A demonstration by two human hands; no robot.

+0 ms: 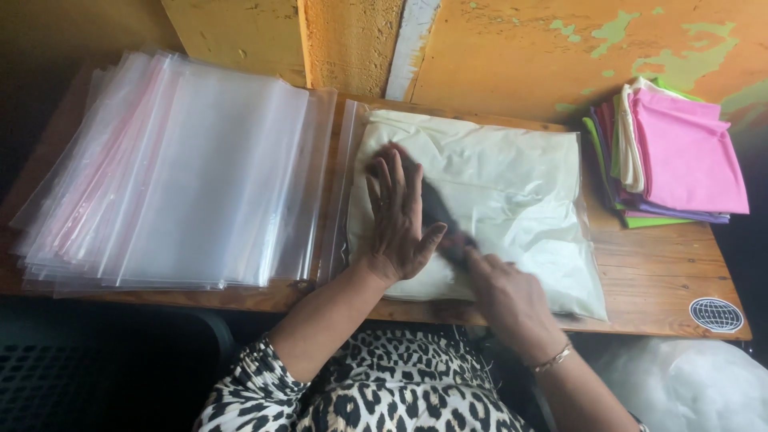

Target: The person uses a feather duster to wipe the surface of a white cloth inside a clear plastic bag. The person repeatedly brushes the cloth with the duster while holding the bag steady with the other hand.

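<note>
A clear plastic bag holding folded cream cloth (512, 192) lies flat on the wooden table (664, 280). My left hand (396, 216) rests flat on the left part of this bag, fingers spread and pointing away from me. My right hand (504, 296) is blurred with motion at the bag's near edge, fingers lying low on the plastic just right of my left thumb. Neither hand holds anything.
A fanned stack of empty clear plastic bags (176, 172) covers the left of the table. Folded cloths with a pink one on top (680, 152) are piled at the back right. An orange wall with peeling paint (512, 48) stands behind. A round sticker (716, 314) sits at the near right corner.
</note>
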